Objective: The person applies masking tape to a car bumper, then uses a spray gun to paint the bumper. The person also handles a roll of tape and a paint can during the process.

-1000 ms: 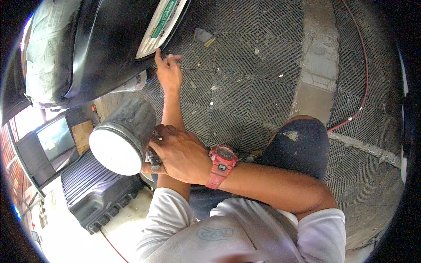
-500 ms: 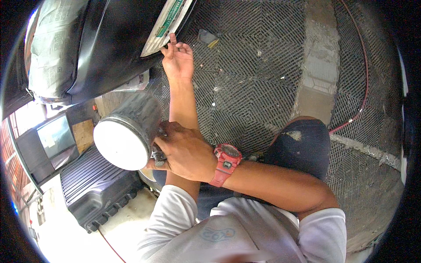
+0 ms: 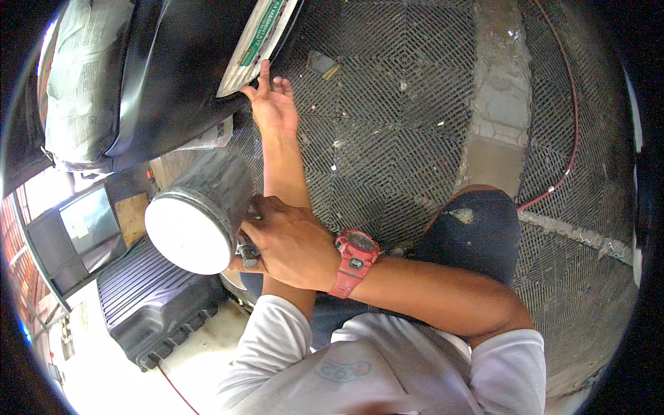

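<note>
My right hand (image 3: 294, 242), with a red watch on its wrist, is closed around a spray gun (image 3: 247, 254). Its large dark cup (image 3: 214, 181) is tilted, with the round white lid (image 3: 188, 235) facing left and toward me. Beneath that hand passes my left forearm, reaching forward. My left hand (image 3: 274, 111) is open and holds nothing, palm up, its index finger stretched out. Those fingertips are beside the lower end of a pale masking strip (image 3: 238, 72) with a green printed band, on a glossy black body panel (image 3: 166, 76). Whether they touch it I cannot tell.
Newspaper (image 3: 83, 83) covers part of the bodywork at the far left. A ribbed black plastic part (image 3: 159, 304) lies at the lower left. Grey patterned mats (image 3: 387, 104) cover the floor, crossed by a concrete strip (image 3: 494, 104). A red hose (image 3: 576, 117) curves along the right.
My left hand has shifted slightly left and nearer to me, its fingers spreading a little more. My right hand keeps its hold on the spray gun, almost still.
</note>
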